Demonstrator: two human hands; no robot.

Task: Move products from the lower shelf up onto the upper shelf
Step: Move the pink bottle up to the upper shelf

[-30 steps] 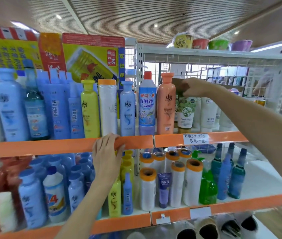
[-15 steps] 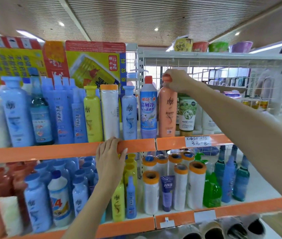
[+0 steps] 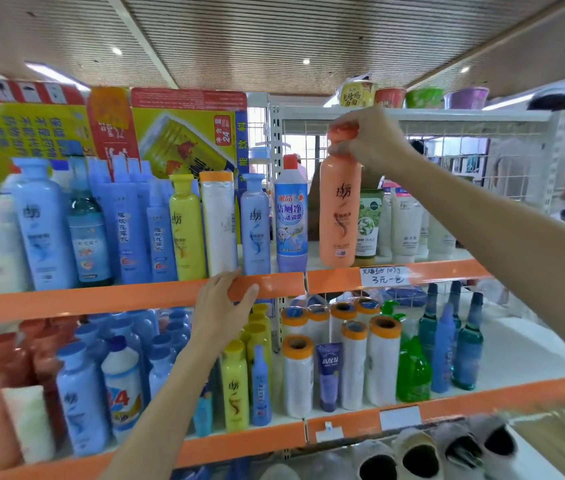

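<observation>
A: Where was your right hand [image 3: 373, 140]?

B: You had it up at the top of the orange bottle [image 3: 340, 209], fingers curled round its cap and neck. The bottle stood upright at the front of the upper shelf [image 3: 447, 271], on the right section, its base at the orange shelf edge. I couldn't tell whether the base touched the shelf or hung just above it.

A: What stood beside it?

B: To its left was the white-and-blue cleaner bottle [image 3: 290, 216] with a red cap, just beside it. To its right was a green-printed tube [image 3: 368, 225], then white tubes farther right.

A: And your left hand [image 3: 222, 310]?

B: It rested on the orange front edge of the upper shelf, left of the middle post, fingers laid over the strip and thumb under it, holding no product. Just above it stood a pale blue bottle [image 3: 255, 223] and a white roll [image 3: 219, 223] with an orange cap.

A: What was on the lower shelf [image 3: 516, 386]?

B: Yellow bottles [image 3: 236, 386] sat right of your left wrist, white rolls with orange caps [image 3: 360, 362] toward the middle, and a green pump bottle [image 3: 412, 368] and blue-green bottles [image 3: 447, 344] to the right.
</observation>
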